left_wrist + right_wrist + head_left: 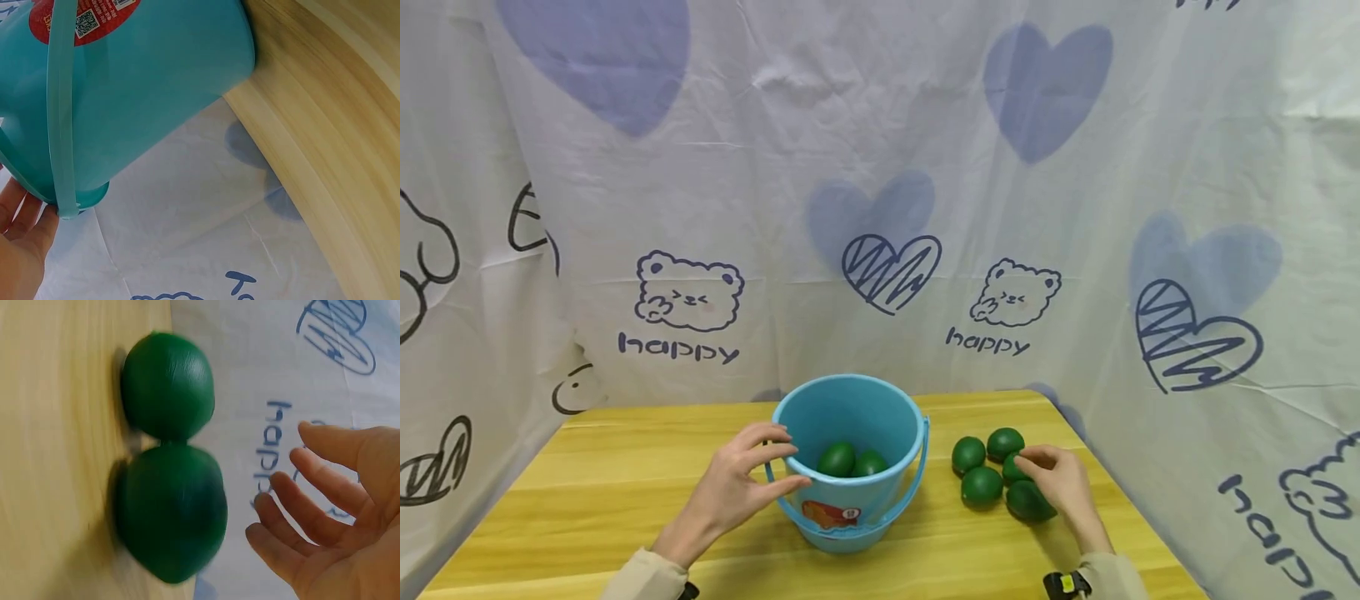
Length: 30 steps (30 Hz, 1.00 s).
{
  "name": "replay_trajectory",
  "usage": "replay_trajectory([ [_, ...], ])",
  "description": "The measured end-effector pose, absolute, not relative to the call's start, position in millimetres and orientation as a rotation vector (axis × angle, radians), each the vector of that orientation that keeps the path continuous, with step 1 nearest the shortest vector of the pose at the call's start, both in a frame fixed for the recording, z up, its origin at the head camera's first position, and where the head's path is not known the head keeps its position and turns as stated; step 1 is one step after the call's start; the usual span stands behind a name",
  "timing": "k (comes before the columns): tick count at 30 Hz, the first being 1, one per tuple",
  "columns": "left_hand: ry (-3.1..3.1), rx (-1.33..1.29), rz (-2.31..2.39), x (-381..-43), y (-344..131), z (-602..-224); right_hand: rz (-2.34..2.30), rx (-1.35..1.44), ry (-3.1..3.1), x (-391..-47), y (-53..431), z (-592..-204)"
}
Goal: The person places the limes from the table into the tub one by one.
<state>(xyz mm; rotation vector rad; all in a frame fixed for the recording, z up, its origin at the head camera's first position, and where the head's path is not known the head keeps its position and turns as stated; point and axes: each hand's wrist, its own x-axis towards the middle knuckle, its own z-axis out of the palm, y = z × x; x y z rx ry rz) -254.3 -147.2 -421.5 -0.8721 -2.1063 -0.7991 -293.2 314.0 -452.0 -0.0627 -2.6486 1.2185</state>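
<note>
"Blue bucket, one, with swing handle and red label. Position?"

"Upright, set in from the far edge of the wooden desk. Contents visible: two green fruits."

"Loose fruits?"

"Five, likewise green, in one cluster between the bucket and the desk's right edge."

"Left hand?"

"At the bucket's left rim; thumb and fingers apart, fingertips beside the handle's joint."

"Right hand?"

"Over the near right side of the cluster; fingers lightly bent, thumb and fingers apart."

"Backdrop?"

"White cloth beyond the far edge, printed with hearts, bears and the word 'happy'."
</note>
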Motion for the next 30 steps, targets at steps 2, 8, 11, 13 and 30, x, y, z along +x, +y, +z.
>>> replay_trajectory([
  [2, -2.107, -0.872, -0.81, -254, -147, -422, 1.191, -0.055, -2.702, -293, 320, -453],
  [8, -2.103, -0.858, -0.833, -252, -148, -421, 1.128, -0.051, -2.856, -294, 332, -456],
  [11, -2.106, -0.849, -0.831, -251, -148, -421, 1.133, -0.075, -2.906, -295, 335, -460],
  [13, -2.114, -0.845, -0.831, -251, -149, -421, 1.142, -0.094, -2.921, -296, 336, -463],
  [30, -2.034, -0.856, -0.847, -253, -146, -423, 1.058, -0.167, -3.024, -300, 335, -479],
])
